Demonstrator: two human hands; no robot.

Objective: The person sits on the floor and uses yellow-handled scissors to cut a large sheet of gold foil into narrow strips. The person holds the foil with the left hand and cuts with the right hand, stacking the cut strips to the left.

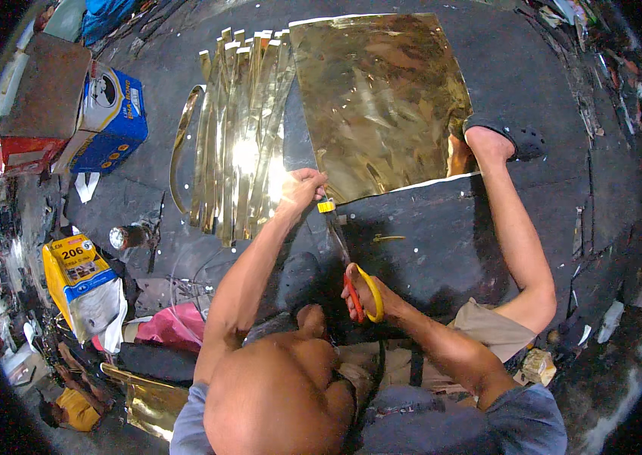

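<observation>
Gripping scissors, the right hand sits below the left hand, fingers together beside the gold sheet.

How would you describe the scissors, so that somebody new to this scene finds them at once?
Start at the large gold sheet and go below its lower left corner. The right hand holds the scissors, set apart from nearby things by red and yellow handles.

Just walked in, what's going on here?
A person seated on the dark floor holds scissors in the right hand, blades angled toward the left hand. That hand is at the near left corner of a shiny gold sheet; its exact grip is unclear. Loose gold strips lie to the left of the sheet.
</observation>
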